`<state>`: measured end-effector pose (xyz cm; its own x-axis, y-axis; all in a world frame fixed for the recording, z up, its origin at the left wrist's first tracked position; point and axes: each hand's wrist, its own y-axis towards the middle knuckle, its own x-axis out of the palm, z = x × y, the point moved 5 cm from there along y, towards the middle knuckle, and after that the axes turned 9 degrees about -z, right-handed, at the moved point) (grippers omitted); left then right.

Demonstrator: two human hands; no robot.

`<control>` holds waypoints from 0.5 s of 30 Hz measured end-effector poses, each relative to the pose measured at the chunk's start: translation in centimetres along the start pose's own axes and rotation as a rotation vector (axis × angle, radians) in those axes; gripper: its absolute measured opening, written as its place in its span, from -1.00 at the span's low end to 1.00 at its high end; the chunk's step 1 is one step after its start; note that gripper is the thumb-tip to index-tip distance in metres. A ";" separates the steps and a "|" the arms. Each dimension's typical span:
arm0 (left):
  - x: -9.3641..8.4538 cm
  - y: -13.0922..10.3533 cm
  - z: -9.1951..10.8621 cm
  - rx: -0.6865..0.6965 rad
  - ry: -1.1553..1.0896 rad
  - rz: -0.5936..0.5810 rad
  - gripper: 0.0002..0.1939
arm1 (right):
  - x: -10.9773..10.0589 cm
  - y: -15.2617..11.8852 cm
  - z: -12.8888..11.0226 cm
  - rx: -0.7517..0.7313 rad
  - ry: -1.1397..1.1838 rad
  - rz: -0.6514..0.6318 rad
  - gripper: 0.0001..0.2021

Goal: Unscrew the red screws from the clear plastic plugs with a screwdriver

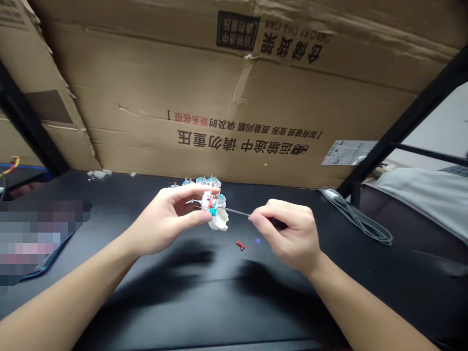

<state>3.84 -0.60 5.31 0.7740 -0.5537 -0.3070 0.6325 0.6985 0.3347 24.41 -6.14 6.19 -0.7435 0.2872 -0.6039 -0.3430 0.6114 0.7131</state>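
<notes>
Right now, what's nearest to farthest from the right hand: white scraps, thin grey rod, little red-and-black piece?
1. Thin grey rod: held in the right hand.
2. Little red-and-black piece: lying to its left.
3. White scraps: far back left.

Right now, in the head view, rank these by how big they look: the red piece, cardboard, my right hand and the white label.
1. Cardboard
2. Right hand
3. White label
4. Red piece

We count one loose red part [240, 245], one left hand [170, 219] and one right hand [290, 231] flanking it, one thin-shafted tool [237, 211] beyond, and one coiled cable [360, 219] to its right.
</notes>
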 end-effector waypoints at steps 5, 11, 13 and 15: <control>0.4 -0.1 -0.1 -0.019 0.008 0.002 -0.71 | 0.1 0.0 0.1 0.003 -0.006 -0.022 -0.81; 0.5 0.0 -0.2 -0.023 0.061 0.001 -0.69 | 0.2 0.2 0.2 0.036 0.033 -0.059 -0.79; 0.5 0.0 -0.2 -0.015 0.101 -0.005 -0.70 | 0.6 0.3 0.7 0.127 0.098 -0.136 -0.75; 0.4 0.0 -0.1 -0.006 0.138 -0.008 -0.70 | 1.2 0.2 1.6 0.263 0.215 -0.246 -0.68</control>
<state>4.17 -0.75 5.10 0.7575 -0.4920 -0.4291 0.6380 0.6971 0.3270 24.32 -4.51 5.05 -0.7703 -0.0342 -0.6368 -0.3875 0.8182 0.4247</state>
